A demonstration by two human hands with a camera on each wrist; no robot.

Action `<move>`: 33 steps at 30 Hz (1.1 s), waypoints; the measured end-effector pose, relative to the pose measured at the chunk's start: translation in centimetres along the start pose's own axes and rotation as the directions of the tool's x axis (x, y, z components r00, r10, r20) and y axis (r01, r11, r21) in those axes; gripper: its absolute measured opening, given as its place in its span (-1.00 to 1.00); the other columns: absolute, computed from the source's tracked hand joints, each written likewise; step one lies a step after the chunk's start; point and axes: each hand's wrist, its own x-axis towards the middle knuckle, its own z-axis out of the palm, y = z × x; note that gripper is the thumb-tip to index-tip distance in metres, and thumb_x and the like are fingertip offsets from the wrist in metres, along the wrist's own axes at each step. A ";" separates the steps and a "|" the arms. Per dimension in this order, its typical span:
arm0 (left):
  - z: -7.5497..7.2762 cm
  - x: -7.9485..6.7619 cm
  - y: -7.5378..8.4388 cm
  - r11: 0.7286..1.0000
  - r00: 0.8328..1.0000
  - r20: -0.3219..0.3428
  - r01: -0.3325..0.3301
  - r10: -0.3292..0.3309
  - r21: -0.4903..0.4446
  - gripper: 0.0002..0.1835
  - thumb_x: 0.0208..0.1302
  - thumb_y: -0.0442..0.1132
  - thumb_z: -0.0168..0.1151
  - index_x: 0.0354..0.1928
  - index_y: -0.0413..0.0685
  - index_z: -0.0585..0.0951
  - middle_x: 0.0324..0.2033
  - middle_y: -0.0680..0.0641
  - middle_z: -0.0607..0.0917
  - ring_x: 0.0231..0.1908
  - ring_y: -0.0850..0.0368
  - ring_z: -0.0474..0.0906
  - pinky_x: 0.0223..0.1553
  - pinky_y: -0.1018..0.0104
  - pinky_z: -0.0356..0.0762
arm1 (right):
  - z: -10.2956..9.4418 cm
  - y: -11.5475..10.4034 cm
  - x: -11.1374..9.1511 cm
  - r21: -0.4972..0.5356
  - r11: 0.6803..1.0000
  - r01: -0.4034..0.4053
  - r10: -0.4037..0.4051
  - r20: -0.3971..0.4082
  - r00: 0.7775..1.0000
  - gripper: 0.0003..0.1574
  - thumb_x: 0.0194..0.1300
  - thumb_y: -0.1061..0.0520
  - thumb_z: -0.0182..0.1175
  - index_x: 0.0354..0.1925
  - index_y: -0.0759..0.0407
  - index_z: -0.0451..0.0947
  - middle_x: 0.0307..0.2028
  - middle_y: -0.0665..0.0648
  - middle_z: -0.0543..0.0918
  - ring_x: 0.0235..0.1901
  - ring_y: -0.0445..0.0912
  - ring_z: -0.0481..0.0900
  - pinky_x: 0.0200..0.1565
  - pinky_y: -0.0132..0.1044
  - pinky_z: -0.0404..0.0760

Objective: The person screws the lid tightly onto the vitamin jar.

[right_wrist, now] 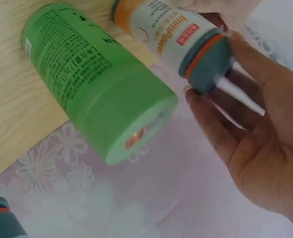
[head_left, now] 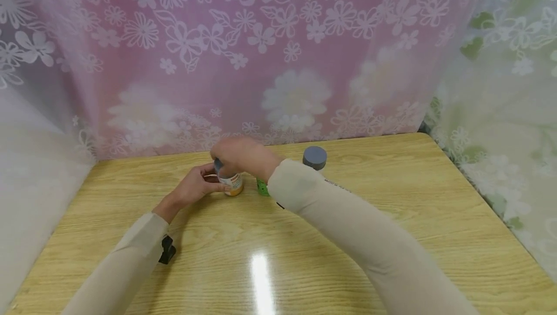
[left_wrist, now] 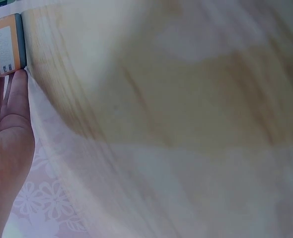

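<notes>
A small orange-and-white bottle (head_left: 232,183) with a grey cap (right_wrist: 206,64) stands near the table's far middle. My left hand (head_left: 212,187) holds its body from the left; in the left wrist view its fingers (left_wrist: 17,91) reach to the bottle (left_wrist: 5,47). My right hand (head_left: 224,160) comes over the top, thumb and fingers curled round the cap, as the right wrist view shows (right_wrist: 213,74). A thin white strip (right_wrist: 241,94) sticks out from the cap. A green bottle (right_wrist: 92,84) stands right beside it, mostly hidden behind my right forearm in the head view (head_left: 262,188).
Another bottle with a grey cap (head_left: 315,157) stands further right, near the back edge of the wooden table (head_left: 391,199). Flowered curtains (head_left: 278,54) close off the back and both sides. A black wrist strap (head_left: 167,250) shows on my left sleeve.
</notes>
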 end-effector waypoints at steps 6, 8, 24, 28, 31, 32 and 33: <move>-0.1 0.0 -0.1 1.000 1.000 0.008 0.004 -0.005 0.008 -0.41 0.21 -0.19 0.35 0.28 -0.10 0.42 0.16 -0.14 0.51 0.09 -0.02 0.52 -0.02 0.13 0.55 | 0.1 0.3 0.0 -0.063 0.998 -0.013 0.013 -0.008 1.000 -0.39 0.34 -0.28 0.09 0.25 -0.07 0.38 0.13 -0.01 0.46 0.00 -0.14 0.47 -0.15 -0.30 0.49; -0.1 0.0 0.0 1.000 1.000 0.006 0.003 -0.003 0.013 -0.43 0.21 -0.20 0.35 0.25 -0.16 0.43 0.16 -0.18 0.50 0.10 -0.06 0.51 -0.03 0.13 0.55 | -0.1 0.6 -0.1 -0.014 0.999 0.034 -0.033 0.008 0.999 -0.37 0.35 -0.18 0.14 0.32 -0.09 0.33 0.24 -0.02 0.36 0.12 -0.12 0.40 -0.04 -0.27 0.47; 0.2 0.1 -0.3 1.000 1.000 -0.009 0.000 -0.001 -0.018 -0.37 0.19 -0.27 0.37 0.28 -0.28 0.40 0.19 -0.26 0.46 0.13 -0.13 0.47 -0.04 0.17 0.56 | 0.5 0.3 -0.3 0.083 0.995 0.063 -0.063 0.005 0.998 -0.49 0.34 0.15 0.20 0.24 0.02 0.45 0.09 -0.03 0.50 0.00 -0.18 0.45 -0.06 -0.32 0.48; 0.1 0.1 -0.3 1.000 1.000 0.006 0.011 -0.011 0.008 -0.33 0.21 -0.22 0.36 0.32 -0.25 0.35 0.22 -0.25 0.43 0.15 -0.14 0.45 -0.01 0.15 0.54 | 0.6 0.5 -0.2 0.052 0.994 0.095 -0.095 0.009 0.995 -0.40 0.34 0.14 0.22 0.32 -0.02 0.37 0.28 -0.02 0.36 0.20 -0.14 0.34 0.08 -0.29 0.43; 0.1 0.2 -0.1 0.999 1.000 0.000 0.025 -0.025 0.023 -0.33 0.20 -0.20 0.37 0.31 -0.26 0.36 0.22 -0.26 0.43 0.15 -0.16 0.44 0.00 0.14 0.54 | 0.6 0.7 -0.3 0.057 0.993 0.106 -0.107 0.019 0.994 -0.43 0.34 0.13 0.21 0.30 -0.07 0.40 0.26 -0.04 0.38 0.20 -0.14 0.35 0.07 -0.28 0.43; 0.1 0.1 0.0 0.999 1.000 -0.005 0.029 -0.029 0.026 -0.33 0.20 -0.19 0.37 0.30 -0.26 0.37 0.22 -0.26 0.43 0.16 -0.16 0.44 0.00 0.15 0.54 | 0.5 0.7 -0.3 0.063 0.992 0.107 -0.109 0.019 0.994 -0.45 0.35 0.13 0.21 0.28 -0.07 0.42 0.24 -0.04 0.40 0.17 -0.14 0.37 0.05 -0.29 0.45; 0.1 0.1 0.0 0.999 0.999 -0.008 0.031 -0.031 0.026 -0.33 0.20 -0.19 0.37 0.30 -0.27 0.37 0.22 -0.26 0.42 0.16 -0.17 0.44 0.00 0.15 0.54 | 0.5 0.8 -0.4 0.073 0.992 0.103 -0.105 0.019 0.994 -0.47 0.35 0.13 0.20 0.27 -0.08 0.44 0.21 -0.05 0.43 0.15 -0.15 0.38 0.03 -0.29 0.45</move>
